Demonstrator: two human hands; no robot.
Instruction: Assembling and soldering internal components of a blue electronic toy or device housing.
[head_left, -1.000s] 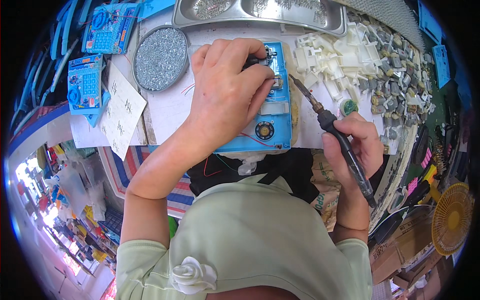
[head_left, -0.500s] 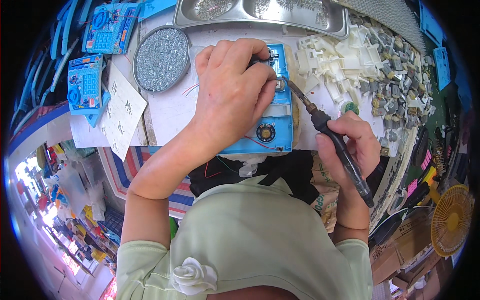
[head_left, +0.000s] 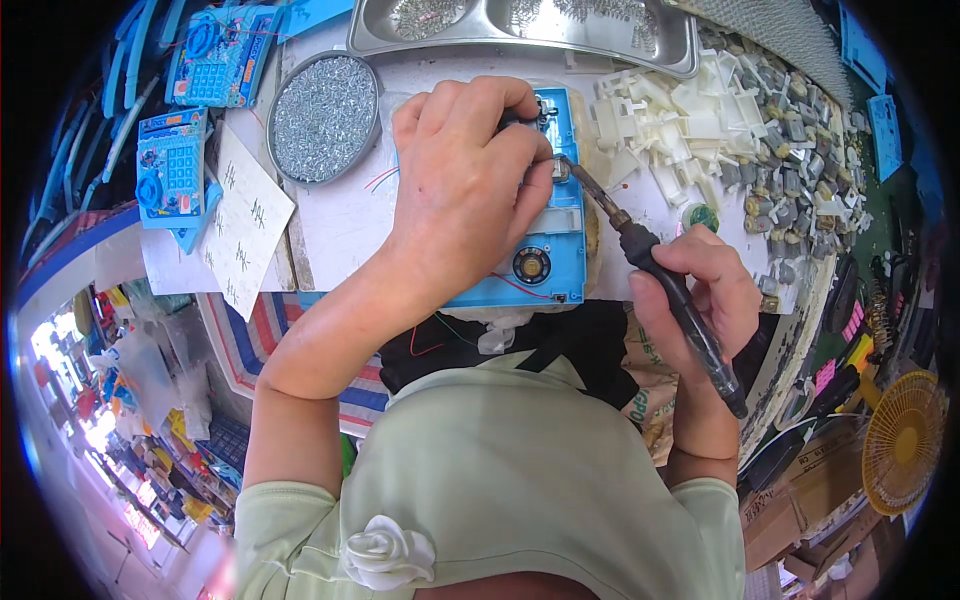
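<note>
My right hand grips the black handle of a soldering iron, its metal shaft slanting up and left. The bent tip meets a small metal part in a blue plastic housing. Over the left half of this housing lies my left hand, thumb and fingers curled together near the iron's tip. What those fingers hold is hidden behind them. A round speaker sits in the housing's near end, with a thin red wire beside it. More red and green wires hang off the near edge.
Left of my left hand stands a round bowl of small screws. A metal tray lies at the back. White plastic parts and small motor-like parts are heaped at the right. Blue keypad panels and a paper sheet lie left.
The soldering iron has shifted very slightly, its tip a little lower and to the right. My left hand stays in place over the housing.
</note>
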